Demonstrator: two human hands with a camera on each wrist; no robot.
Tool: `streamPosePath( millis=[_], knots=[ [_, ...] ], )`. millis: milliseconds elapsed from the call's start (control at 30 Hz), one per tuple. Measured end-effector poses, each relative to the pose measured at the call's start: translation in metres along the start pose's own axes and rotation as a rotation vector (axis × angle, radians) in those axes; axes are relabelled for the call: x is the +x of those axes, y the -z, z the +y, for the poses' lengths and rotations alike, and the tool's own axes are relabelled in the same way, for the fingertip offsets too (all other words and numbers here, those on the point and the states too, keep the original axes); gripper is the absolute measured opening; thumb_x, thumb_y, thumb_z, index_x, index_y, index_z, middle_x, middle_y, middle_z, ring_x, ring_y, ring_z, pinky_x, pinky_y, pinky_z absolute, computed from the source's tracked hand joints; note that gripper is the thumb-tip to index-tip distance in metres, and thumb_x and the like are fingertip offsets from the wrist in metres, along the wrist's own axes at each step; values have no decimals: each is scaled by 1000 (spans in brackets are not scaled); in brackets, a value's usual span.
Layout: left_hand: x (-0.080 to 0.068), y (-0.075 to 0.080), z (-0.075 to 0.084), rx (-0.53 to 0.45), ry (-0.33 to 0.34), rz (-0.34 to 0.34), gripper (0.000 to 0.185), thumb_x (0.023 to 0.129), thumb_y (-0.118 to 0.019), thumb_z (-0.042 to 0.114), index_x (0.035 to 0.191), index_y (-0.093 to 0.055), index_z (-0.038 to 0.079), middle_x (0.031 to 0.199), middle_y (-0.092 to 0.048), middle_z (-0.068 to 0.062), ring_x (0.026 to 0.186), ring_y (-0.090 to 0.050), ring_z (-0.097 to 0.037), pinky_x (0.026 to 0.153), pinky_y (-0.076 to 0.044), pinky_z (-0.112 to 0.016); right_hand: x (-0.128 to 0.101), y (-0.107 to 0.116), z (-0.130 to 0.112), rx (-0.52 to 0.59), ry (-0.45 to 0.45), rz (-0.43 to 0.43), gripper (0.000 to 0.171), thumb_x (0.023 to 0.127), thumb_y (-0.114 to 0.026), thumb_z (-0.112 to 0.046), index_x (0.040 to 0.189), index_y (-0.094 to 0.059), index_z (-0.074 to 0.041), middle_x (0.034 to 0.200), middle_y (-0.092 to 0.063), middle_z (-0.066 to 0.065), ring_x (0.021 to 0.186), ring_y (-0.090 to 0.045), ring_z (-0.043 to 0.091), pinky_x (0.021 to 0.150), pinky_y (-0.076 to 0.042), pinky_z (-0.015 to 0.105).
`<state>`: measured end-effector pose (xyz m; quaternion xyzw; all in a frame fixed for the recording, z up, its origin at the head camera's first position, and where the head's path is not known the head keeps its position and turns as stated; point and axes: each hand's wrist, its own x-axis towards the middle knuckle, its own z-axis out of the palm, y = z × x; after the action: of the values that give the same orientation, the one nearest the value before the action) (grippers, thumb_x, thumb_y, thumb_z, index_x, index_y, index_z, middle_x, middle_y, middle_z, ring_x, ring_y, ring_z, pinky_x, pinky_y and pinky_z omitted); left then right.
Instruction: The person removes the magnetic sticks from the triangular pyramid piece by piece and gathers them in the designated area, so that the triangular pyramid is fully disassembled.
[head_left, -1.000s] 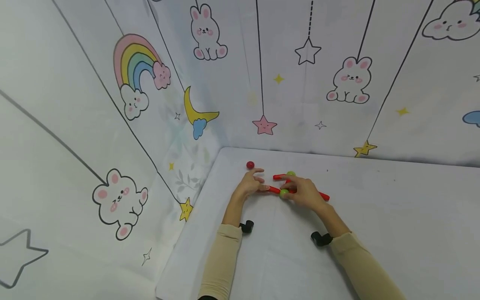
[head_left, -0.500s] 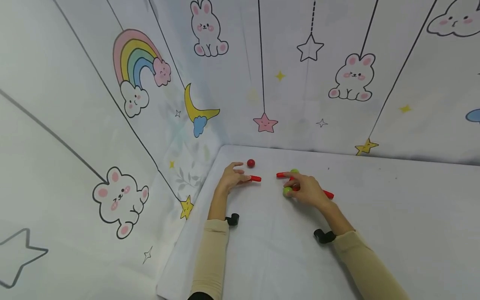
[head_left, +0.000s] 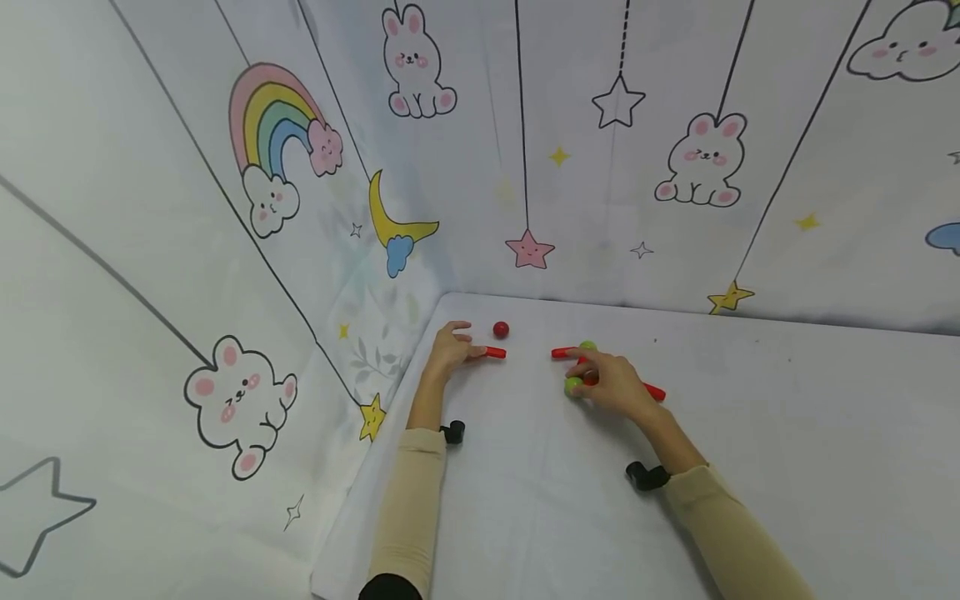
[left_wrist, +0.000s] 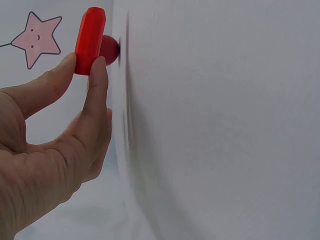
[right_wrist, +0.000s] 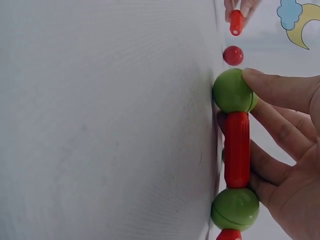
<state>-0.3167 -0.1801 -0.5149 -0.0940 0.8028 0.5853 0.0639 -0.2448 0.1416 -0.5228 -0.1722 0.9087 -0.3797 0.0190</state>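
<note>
Hands on white table (head_left: 787, 433), beige sleeves, black wrist mounts. Left hand (head_left: 448, 350) at far left corner of table, thumb and forefinger pinching one end of short red rod (head_left: 492, 352); left wrist view shows rod (left_wrist: 89, 40) clamped between thumb tip and fingertip, other fingers loosely curled below. Red ball (head_left: 501, 330) lies loose on table just beyond rod, apart from hand; in left wrist view ball (left_wrist: 109, 49) peeks out behind rod. Right hand (head_left: 613, 382) near table middle, well apart from left, resting on chain of rods and green balls. Right wrist view: fingers (right_wrist: 282, 95) curled over chain, one fingertip on upper green ball (right_wrist: 232, 91), red rod (right_wrist: 237, 149) joined between it and lower green ball (right_wrist: 235, 209), another red piece (right_wrist: 230, 234) starting below that. Head view: near green ball (head_left: 573, 384) at fingertips, far green ball (head_left: 588, 345) beyond hand, red rod ends sticking out left (head_left: 561, 353) and right (head_left: 654, 392). Chain lies flat on table. Cartoon backdrop (head_left: 525, 150) with bunnies, stars, rainbow behind.
</note>
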Motion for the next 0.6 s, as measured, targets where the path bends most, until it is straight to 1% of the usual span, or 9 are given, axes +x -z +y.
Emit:
streamPosePath(
  millis=[167, 333, 433, 533, 600],
  knots=[
    [3, 6, -4, 34, 2, 0, 69, 86, -85, 5, 148, -54, 7, 139, -60, -21, 122, -57, -34, 106, -49, -45, -1, -1, 3, 1, 9, 4, 64, 85, -87, -10, 143, -61, -10, 108, -78, -1, 102, -71, 26, 81, -56, 39],
    [6, 10, -8, 50, 29, 11, 66, 86, -83, 4, 146, -54, 6, 140, -60, -21, 122, -57, -34, 107, -50, -45, -2, -2, 4, 13, -2, -1, 61, 85, -88, -11, 141, -63, -9, 108, -78, -1, 104, -71, 28, 82, -59, 41],
    [11, 13, -10, 78, 45, 25, 64, 87, -83, 6, 145, -56, 8, 137, -60, -19, 120, -58, -34, 106, -51, -45, -2, -1, 3, 15, -3, 0, 61, 85, -88, -12, 141, -63, -9, 109, -78, 0, 104, -70, 28, 82, -59, 41],
    [15, 18, -11, 102, 36, 23, 65, 87, -84, 5, 145, -55, 7, 136, -61, -19, 119, -58, -33, 105, -51, -44, -1, 0, 1, 8, -3, -1, 61, 86, -87, -12, 141, -62, -9, 110, -78, 0, 103, -70, 28, 82, -59, 40],
    [17, 21, -11, 97, 20, 16, 67, 86, -83, 2, 146, -54, 5, 135, -61, -20, 117, -60, -33, 103, -52, -44, -1, 0, -1, 5, -5, 0, 62, 86, -87, -12, 142, -62, -9, 110, -78, 0, 103, -71, 27, 83, -59, 41]
  ],
)
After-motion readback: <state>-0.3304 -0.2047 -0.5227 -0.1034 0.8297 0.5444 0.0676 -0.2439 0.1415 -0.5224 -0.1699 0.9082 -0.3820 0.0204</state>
